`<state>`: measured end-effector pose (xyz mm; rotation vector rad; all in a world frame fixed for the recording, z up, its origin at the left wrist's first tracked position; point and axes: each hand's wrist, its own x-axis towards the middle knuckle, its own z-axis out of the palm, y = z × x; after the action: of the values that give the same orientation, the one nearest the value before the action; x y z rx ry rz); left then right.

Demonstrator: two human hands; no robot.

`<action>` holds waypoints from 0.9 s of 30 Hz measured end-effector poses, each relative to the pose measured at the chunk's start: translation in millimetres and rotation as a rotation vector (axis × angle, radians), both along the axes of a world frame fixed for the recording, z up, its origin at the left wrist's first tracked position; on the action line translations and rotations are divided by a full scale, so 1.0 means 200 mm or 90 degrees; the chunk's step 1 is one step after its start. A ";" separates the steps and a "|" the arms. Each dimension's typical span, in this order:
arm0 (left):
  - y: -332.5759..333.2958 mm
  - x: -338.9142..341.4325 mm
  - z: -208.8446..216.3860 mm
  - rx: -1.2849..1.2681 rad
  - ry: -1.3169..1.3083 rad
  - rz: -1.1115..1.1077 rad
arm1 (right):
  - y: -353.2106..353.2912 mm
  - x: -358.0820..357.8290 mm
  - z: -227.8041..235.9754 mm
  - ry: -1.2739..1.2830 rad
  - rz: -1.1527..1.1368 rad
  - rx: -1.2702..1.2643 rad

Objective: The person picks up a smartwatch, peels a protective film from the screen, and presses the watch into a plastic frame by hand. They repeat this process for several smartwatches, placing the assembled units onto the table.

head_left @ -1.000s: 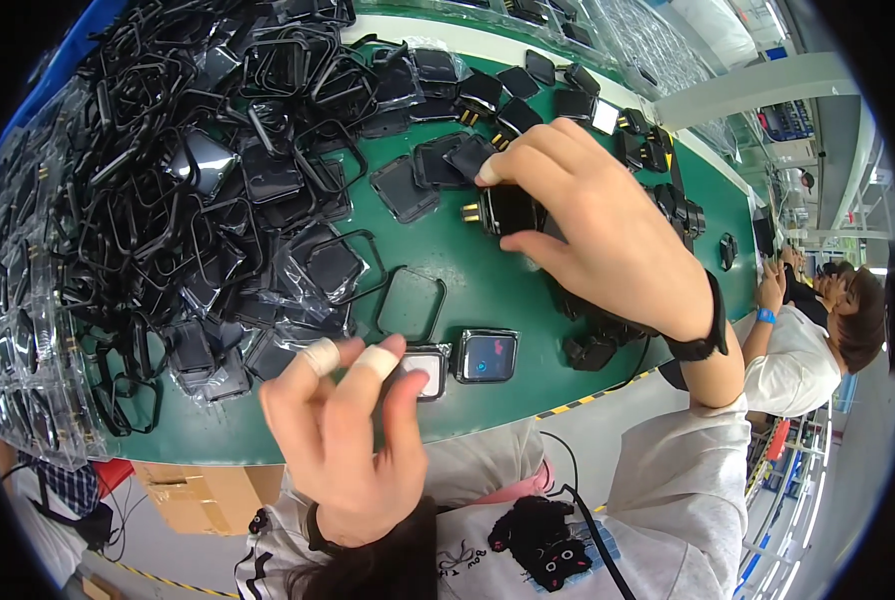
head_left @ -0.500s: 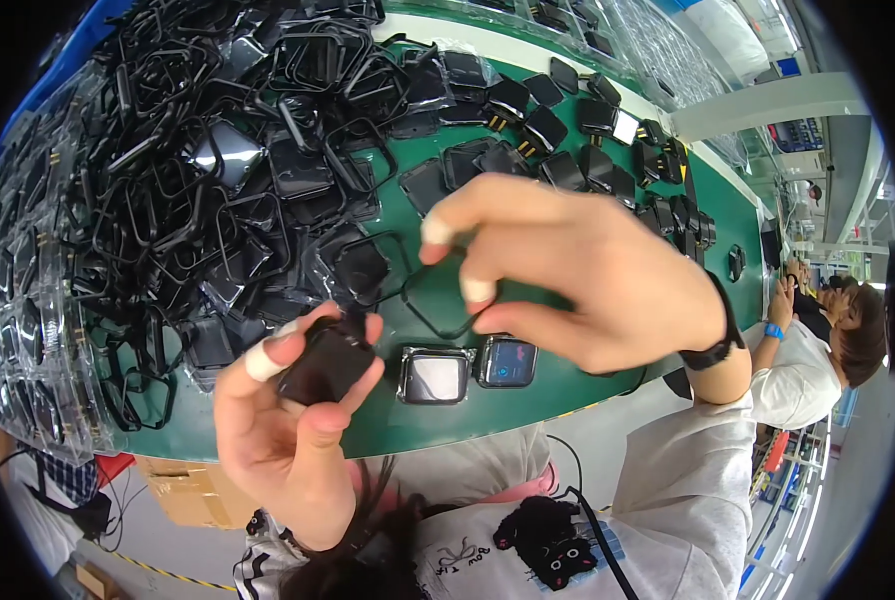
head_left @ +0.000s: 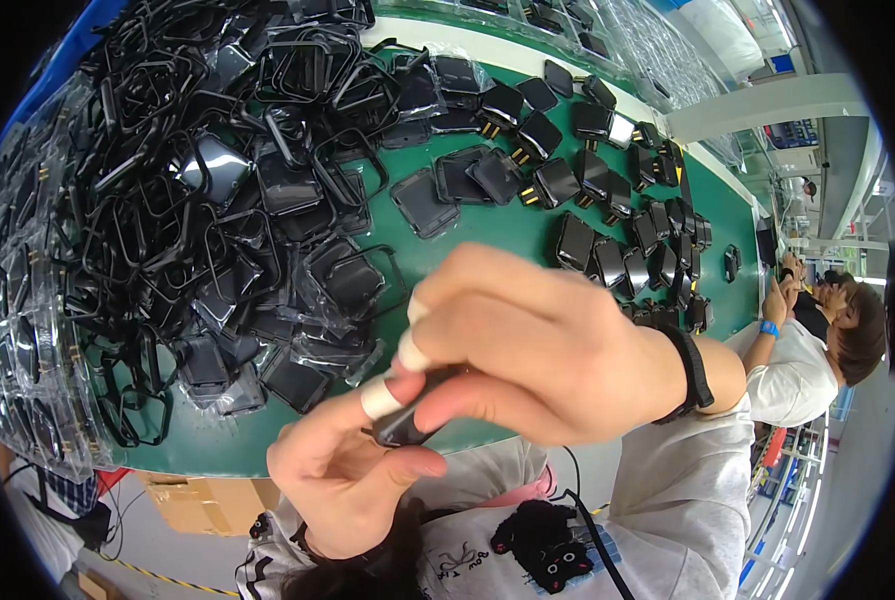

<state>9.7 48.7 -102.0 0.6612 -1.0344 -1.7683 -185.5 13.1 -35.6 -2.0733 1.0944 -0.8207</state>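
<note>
A small black watch case (head_left: 408, 424) is held low over the table's near edge. My left hand (head_left: 343, 470) grips it from the left, with thumb and forefinger around it. My right hand (head_left: 538, 355) pinches its upper right side, the thumb lying along it. Pale finger covers wrap fingertips on both hands. Whether a thin frame sits around the case is hidden by the fingers. Left of the hands lies a large heap of black square frames (head_left: 158, 200) and flat black covers, some in clear film. My right hand hides part of the table.
Several black watch bodies (head_left: 558, 180) stand in rows at the right of the green table (head_left: 438, 250). Flat black covers (head_left: 426, 200) lie beyond my hands. Clear plastic trays (head_left: 28, 320) are stacked at the left. Another person (head_left: 808, 350) sits at the far right.
My right hand has come down and left to meet the left hand at the watch case. The thin black frame it held is no longer distinct. The left hand has shifted right and nearer.
</note>
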 end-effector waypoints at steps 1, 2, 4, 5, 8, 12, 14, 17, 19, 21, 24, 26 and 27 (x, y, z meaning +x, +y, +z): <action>0.00 0.00 0.00 0.003 -0.018 -0.011 | 0.01 0.00 0.01 -0.014 0.009 0.011; 0.00 -0.01 0.00 0.005 -0.034 -0.024 | 0.01 0.00 0.01 -0.027 0.017 0.022; -0.01 -0.04 0.00 -0.005 0.118 0.012 | 0.00 -0.01 0.03 -0.046 0.031 0.032; -0.01 -0.06 -0.02 -0.009 0.192 0.030 | -0.04 -0.05 0.02 0.006 0.028 0.015; -0.03 -0.07 -0.02 0.002 0.276 0.078 | -0.15 -0.15 0.03 0.113 0.018 -0.021; -0.01 -0.07 0.02 0.059 0.232 0.108 | -0.22 -0.16 -0.01 0.343 -0.014 -0.189; -0.02 -0.06 0.04 0.086 0.183 0.115 | -0.22 -0.14 -0.05 0.408 0.006 -0.165; -0.05 -0.01 0.06 0.109 0.132 0.007 | -0.20 -0.12 -0.05 0.423 0.007 -0.175; -0.06 0.00 0.08 0.111 0.115 0.019 | -0.18 -0.12 -0.05 0.389 -0.013 -0.221; -0.06 -0.01 0.08 0.116 0.082 0.039 | -0.18 -0.14 -0.03 0.315 -0.014 -0.243; -0.07 -0.04 0.06 0.062 0.102 0.105 | -0.17 -0.15 0.00 0.158 -0.009 -0.288; -0.06 -0.04 0.05 0.033 0.111 0.140 | -0.13 -0.12 0.03 0.044 0.028 -0.330; -0.06 -0.04 0.05 -0.002 0.056 0.177 | -0.10 -0.10 0.04 0.013 0.038 -0.340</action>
<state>1.1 36.4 -92.0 0.6849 -0.8418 -1.5392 -206.0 -7.3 -28.5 -2.5375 0.8805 -1.1585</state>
